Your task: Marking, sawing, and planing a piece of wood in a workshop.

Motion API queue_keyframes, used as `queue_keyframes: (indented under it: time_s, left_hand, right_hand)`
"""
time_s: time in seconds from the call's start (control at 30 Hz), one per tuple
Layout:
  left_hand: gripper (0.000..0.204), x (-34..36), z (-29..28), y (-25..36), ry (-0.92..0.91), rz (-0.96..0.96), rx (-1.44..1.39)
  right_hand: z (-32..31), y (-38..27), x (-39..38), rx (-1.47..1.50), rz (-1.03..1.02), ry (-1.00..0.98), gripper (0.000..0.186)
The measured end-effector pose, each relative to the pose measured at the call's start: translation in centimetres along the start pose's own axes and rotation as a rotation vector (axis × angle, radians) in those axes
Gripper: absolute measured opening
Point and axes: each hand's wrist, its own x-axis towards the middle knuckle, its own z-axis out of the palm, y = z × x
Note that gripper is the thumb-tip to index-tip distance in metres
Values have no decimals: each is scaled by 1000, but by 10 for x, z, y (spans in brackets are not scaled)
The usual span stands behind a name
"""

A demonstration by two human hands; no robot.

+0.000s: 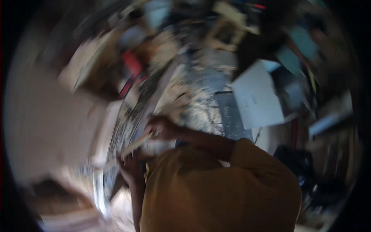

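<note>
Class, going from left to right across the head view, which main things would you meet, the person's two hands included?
Large pale brown panel, left hand, right hand, white box-like thing, blurred bluish-white slab.

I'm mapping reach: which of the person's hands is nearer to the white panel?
Right. The right hand holds a pale strip, to the left of the white panel; the left hand, by the same strip, is lower and farther left.
</note>
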Motion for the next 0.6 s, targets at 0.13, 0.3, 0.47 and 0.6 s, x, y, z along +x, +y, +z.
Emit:
queue_keyframes:
  time_s: [0.13,0.3,0.47,0.6]
  left_hand:
    - [60,18,21,-44,-226,-410,87]
    - [41,54,24,-94,-502,-842,115]
    - [60,32,153,-120,-827,731,1624]
    - [63,82,181,-141,-1217,289,1793]
  right_hand:
    - [-79,-20,-14,145,47,-7,28]
    - [-169,-62,-50,-79,192,187,30]
    - [-215,-94,-95,-273,344,337,27]
    - [-211,-120,-111,-257,396,494,26]
